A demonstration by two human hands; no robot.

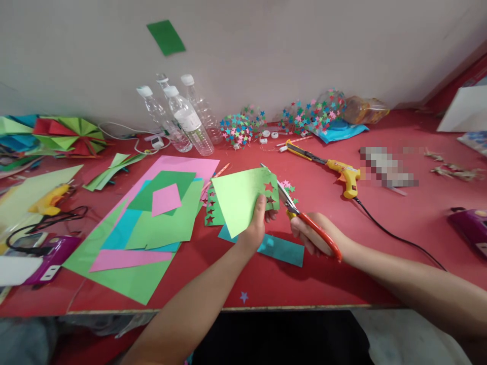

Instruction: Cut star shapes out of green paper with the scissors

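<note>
My left grip (pixel 255 227) holds a light-green paper sheet with star-shaped holes (pixel 239 195) above the red desk (pixel 342 286); from my right grip (pixel 309 239), wrapped round red-handled metal scissors (pixel 302 217), blades slant forward-left along its right edge.

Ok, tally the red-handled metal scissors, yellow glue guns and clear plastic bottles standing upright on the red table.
Red-handled metal scissors: 1
Yellow glue guns: 2
Upright clear plastic bottles: 4
Total: 7
</note>
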